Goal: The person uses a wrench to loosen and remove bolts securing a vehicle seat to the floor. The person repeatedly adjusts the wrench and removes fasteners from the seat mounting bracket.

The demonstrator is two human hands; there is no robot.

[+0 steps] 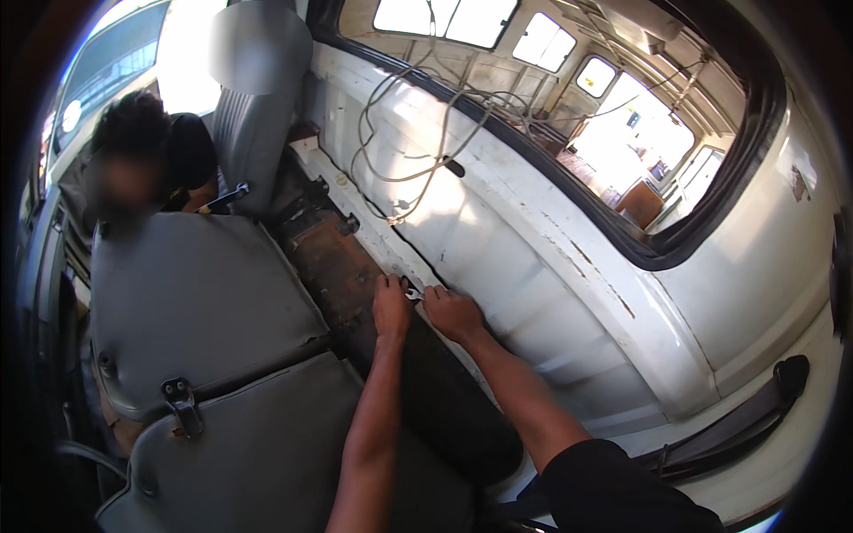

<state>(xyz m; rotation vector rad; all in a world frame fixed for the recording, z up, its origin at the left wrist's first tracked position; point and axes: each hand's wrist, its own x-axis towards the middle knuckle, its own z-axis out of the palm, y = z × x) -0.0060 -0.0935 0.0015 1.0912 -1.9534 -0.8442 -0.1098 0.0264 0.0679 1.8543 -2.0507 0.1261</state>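
Both my arms reach forward to a white metal ledge (369,222) behind the grey seats. A small silver wrench (414,294) with an open jaw shows between my hands. My right hand (451,313) is closed round it, its knuckles up and its fingers at the ledge. Close beside it on the left, my left hand (391,306) has its fingers bent and pressed together near the wrench's jaw end. What those fingers grip, if anything, is hidden. Any fastener under the wrench is too small to make out.
Grey seat cushions (200,293) lie folded forward on the left, with a metal bracket (182,407) on one. A co-worker (160,160) leans in at the far left. Loose cables (426,169) hang over the white partition (533,266). A black seat belt (737,417) lies at the right.
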